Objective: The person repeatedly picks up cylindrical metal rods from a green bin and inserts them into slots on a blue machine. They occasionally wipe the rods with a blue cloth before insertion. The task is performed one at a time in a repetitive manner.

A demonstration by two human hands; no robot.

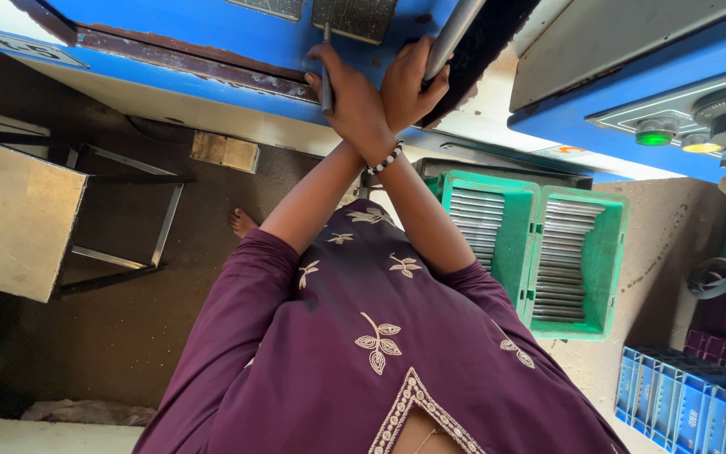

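Observation:
My arms are crossed at the wrists in front of a blue machine (212, 42). My left hand (413, 84) reaches over to the right and is closed around a thick grey metal lever (455, 29) that slants up out of view. My right hand (350, 101), with a beaded bracelet on its wrist, lies under it to the left and grips a thin grey metal rod (326, 38) standing upright against the machine's front. My purple embroidered garment (355, 336) fills the lower middle of the view.
Two green crates (607, 252) with rows of metal rods stand on the floor at the right. Blue crates (682, 403) sit at the bottom right. A metal stool (18, 219) stands at the left. A control panel with a green button (654, 134) is at the upper right.

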